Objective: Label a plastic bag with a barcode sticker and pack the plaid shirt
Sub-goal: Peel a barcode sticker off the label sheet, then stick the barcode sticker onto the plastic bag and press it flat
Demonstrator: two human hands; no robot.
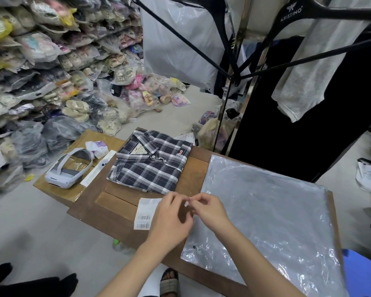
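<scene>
A folded dark plaid shirt (150, 162) lies on the wooden table (116, 211), collar toward the far side. To its right a stack of clear plastic bags (272, 215) covers the table's right half. A white sheet of barcode stickers (145, 213) rests near the front edge, partly under my left hand (169, 219). My right hand (208, 209) meets my left above the bags' left edge, and the fingertips of both pinch a small white sticker (187, 203) between them.
A white VR headset (68, 171) and a long white box (99, 168) lie on the table's left part. Heaps of bagged shoes fill the left wall. Black hangers and hanging clothes (308, 71) stand behind the table. A blue stool (362, 273) is at right.
</scene>
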